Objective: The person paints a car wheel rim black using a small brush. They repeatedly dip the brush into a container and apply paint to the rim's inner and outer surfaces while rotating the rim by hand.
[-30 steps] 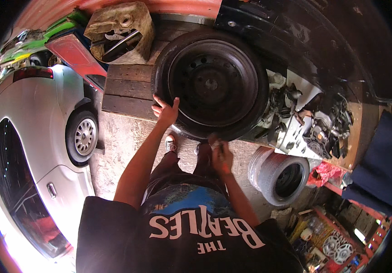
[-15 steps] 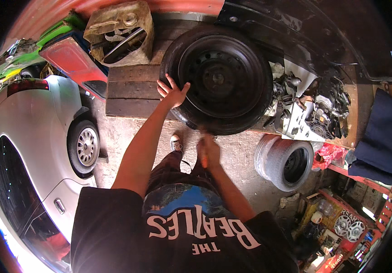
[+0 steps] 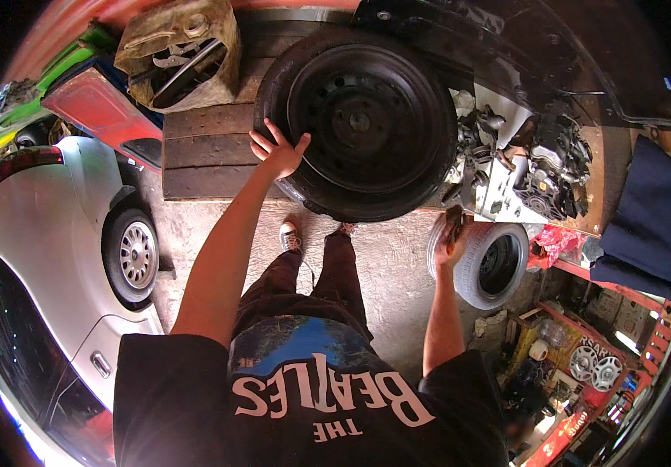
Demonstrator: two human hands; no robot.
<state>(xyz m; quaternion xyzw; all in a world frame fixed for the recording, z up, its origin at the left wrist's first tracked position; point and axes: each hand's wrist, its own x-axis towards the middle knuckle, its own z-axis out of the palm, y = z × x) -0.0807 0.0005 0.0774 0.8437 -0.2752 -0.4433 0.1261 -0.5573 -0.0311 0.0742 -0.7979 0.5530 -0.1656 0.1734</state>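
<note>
A black tire on a black steel wheel [image 3: 363, 183] lies flat on a wooden bench [image 3: 207, 152]. My left hand [image 3: 279, 153] rests on the left side of the tire, fingers spread and thumb out. To the right of the tire, my right hand [image 3: 450, 247] is closed round a short hand tool [image 3: 453, 220] with a dark upper end and a bit of orange near the grip. Its exact kind is too small to make out. That hand is apart from the wheel and appears in front of a grey tire [image 3: 472, 268] on the floor.
A worn cut-open canister [image 3: 199, 89] of tools stands at the bench's far left. Engine parts [image 3: 553, 167] lie on its right side, near dark folded cloth [image 3: 647, 218]. A silver car [image 3: 47, 226] is parked at left. Cluttered shelves [image 3: 577, 436] stand lower right.
My right hand has swung from the tire's near edge out to the right with the tool. My left hand stays on the tire. The whole view has shifted slightly.
</note>
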